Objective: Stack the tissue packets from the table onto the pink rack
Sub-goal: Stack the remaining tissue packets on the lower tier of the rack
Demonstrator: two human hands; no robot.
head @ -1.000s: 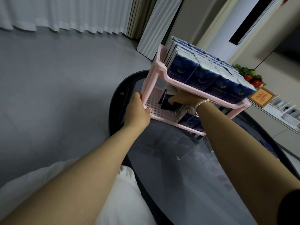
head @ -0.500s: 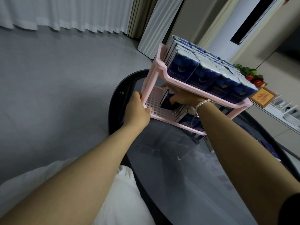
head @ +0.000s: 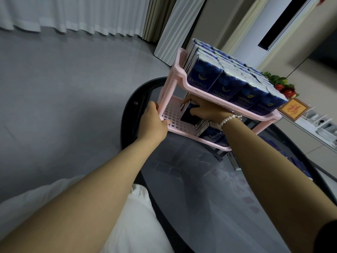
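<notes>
A pink two-tier rack stands on a dark glass table. Its top shelf is packed with several dark blue tissue packets. My left hand grips the rack's near left corner post. My right hand reaches into the lower shelf and holds a blue tissue packet upright against others standing there. More packets sit on the lower shelf under my wrist. A few blue packets lie on the table at the right, partly hidden by my arm.
The round table's black rim curves past the rack on the left, with grey floor beyond. A white cushion lies near me. A side counter with a fruit decoration and a framed sign stands behind the rack.
My right hand has shifted slightly deeper and leftward in the lower shelf with the packet. My left hand stays on the rack's corner.
</notes>
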